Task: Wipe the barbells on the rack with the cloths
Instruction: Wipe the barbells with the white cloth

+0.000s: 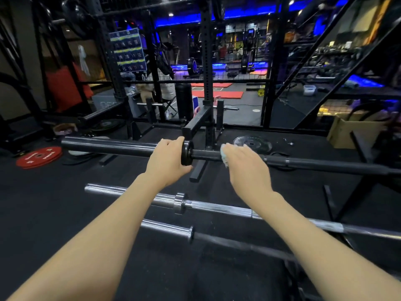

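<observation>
A red weight plate (39,157) is lying on the black floor (54,213) at the left, and a black weight plate (252,144) is lying flat beyond the bars, near a cardboard box (355,132) at the right. A black rack upright (207,68) with a jutting arm is standing just behind the hands, close to the collar of the top bar.

Three bars are lying across the view, one below another. The black barbell (108,145) is sitting highest, matte and dark, with a thick sleeve to the left and a thinner shaft running off to the right. Below it a chrome barbell (217,206) is gleaming, and nearest the camera a third barbell (167,228) is showing a chrome sleeve and a dark shaft.

The left hand (168,161) is gripping the black sleeve at its collar, fingers curled over the top. The right hand (243,164) is pressing a pale cloth (223,156) around the shaft just right of the collar, its fingers wrapping over it.
</observation>
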